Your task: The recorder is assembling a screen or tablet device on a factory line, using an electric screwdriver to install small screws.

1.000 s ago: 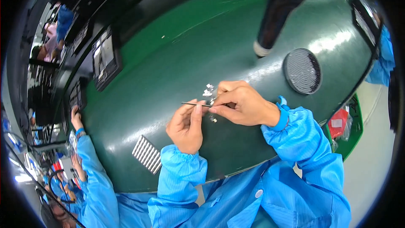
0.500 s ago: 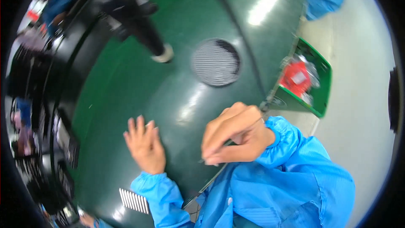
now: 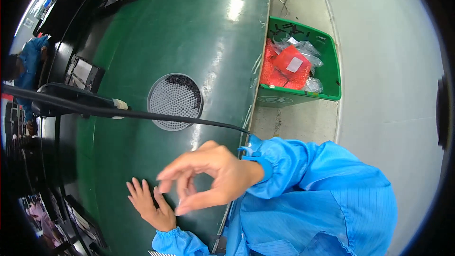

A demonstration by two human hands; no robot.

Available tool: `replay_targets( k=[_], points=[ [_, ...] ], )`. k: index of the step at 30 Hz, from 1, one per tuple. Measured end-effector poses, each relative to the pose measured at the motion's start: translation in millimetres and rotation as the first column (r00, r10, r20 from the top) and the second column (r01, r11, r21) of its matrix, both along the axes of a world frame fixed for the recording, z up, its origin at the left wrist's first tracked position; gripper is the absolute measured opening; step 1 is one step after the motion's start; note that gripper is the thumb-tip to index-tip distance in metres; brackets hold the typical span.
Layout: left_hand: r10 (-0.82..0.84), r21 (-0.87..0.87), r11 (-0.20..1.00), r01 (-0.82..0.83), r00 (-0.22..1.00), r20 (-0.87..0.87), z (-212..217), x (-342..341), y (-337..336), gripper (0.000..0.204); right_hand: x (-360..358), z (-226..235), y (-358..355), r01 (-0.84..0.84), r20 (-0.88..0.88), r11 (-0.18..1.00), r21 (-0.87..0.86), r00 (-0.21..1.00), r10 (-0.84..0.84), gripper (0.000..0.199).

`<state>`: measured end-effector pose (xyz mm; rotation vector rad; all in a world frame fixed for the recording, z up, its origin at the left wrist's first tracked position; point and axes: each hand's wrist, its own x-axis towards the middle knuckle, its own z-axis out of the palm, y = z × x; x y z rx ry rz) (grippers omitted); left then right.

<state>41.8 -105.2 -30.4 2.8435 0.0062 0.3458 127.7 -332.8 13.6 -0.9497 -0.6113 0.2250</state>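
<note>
R fingers [image 3: 196, 202] apart, inside tbl. edge [image 3: 261, 57].

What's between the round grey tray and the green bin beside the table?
From the tray to the bin, the head view shows only green tabletop with some glare, then the table's worn edge.

Left hand [image 3: 152, 207] spread on green table [image 3: 124, 149], right hand [image 3: 222, 174] raised, round tray [image 3: 167, 103]

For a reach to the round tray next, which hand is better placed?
Probably the right hand: it is raised, fingers apart, and looks nearer the round tray. The left hand lies spread on the table, farther off.
</note>
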Motion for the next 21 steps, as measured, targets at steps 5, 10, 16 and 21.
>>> replay_targets(
  k=[5, 10, 16, 21],
  points=[
    [0.144, -0.033, 0.989, -0.143, 0.989, 0.030, -7.4, -18.0, 37.6, 0.025, 16.6, 14.3, 65.2, 0.468, 0.359, 0.881, -0.073, 0.836, -0.415, 0.055],
    [0.383, -0.120, 0.923, -0.366, 0.903, 0.195, -2.4, -26.2, 58.6, 0.020, 38.2, 39.1, 96.2, 0.695, 0.420, 0.711, -0.107, 0.680, -0.601, 0.079],
    [0.261, -0.095, 0.965, -0.245, 0.940, 0.220, 15.5, -37.9, 38.8, 0.035, 64.3, 43.4, 143.7, 0.683, 0.465, 0.705, -0.192, 0.696, -0.547, 0.069],
    [-0.120, -0.114, 0.987, 0.112, 0.990, -0.071, 14.6, -47.3, -7.3, 0.080, 77.5, 28.6, 171.1, 0.257, 0.244, 0.956, -0.143, 0.945, -0.218, 0.042]
  ],
)
